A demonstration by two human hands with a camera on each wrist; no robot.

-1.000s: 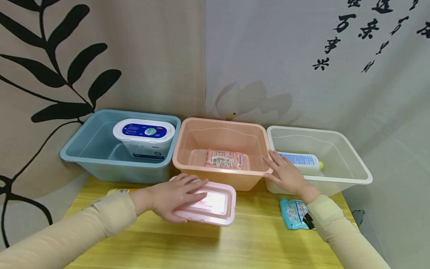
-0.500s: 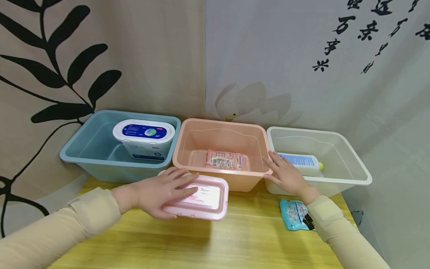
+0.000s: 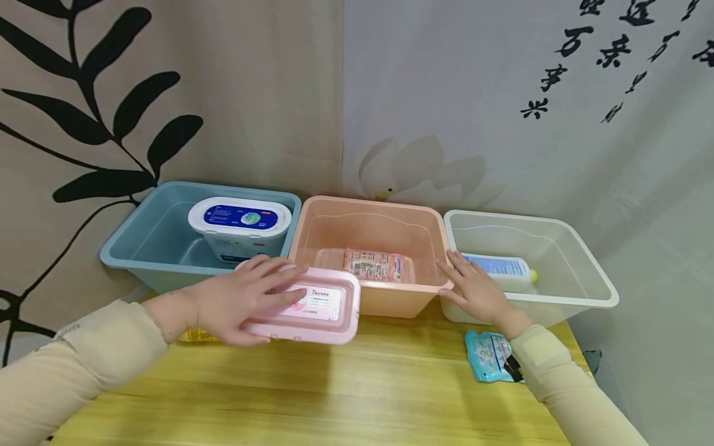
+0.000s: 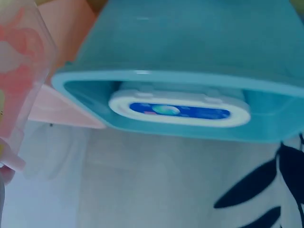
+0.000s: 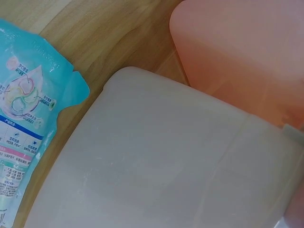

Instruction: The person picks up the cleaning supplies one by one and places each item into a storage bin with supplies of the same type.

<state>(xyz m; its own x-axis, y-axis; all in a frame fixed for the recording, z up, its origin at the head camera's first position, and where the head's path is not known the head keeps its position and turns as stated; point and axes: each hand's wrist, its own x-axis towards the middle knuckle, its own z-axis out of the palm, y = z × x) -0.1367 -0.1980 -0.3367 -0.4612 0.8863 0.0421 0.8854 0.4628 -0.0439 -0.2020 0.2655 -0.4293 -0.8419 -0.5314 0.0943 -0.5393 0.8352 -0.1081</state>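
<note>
Fingers of left hand [image 3: 240, 303] grip pink box [image 3: 323, 303] above table [image 3: 401, 390]; right hand [image 3: 476, 291], fingers spread, rests on adjoining rims of peach bin [image 3: 370, 229] and white bin [image 3: 519, 235].

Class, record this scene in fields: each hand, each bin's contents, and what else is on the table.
Left hand: grips pink box
Right hand: rests at adjoining rims of peach bin and white bin
Blue bin: white tub, upright
Peach bin: pink packet
White bin: bottle, lying down
Table: turquoise pouch; yellow item, mostly hidden
</note>
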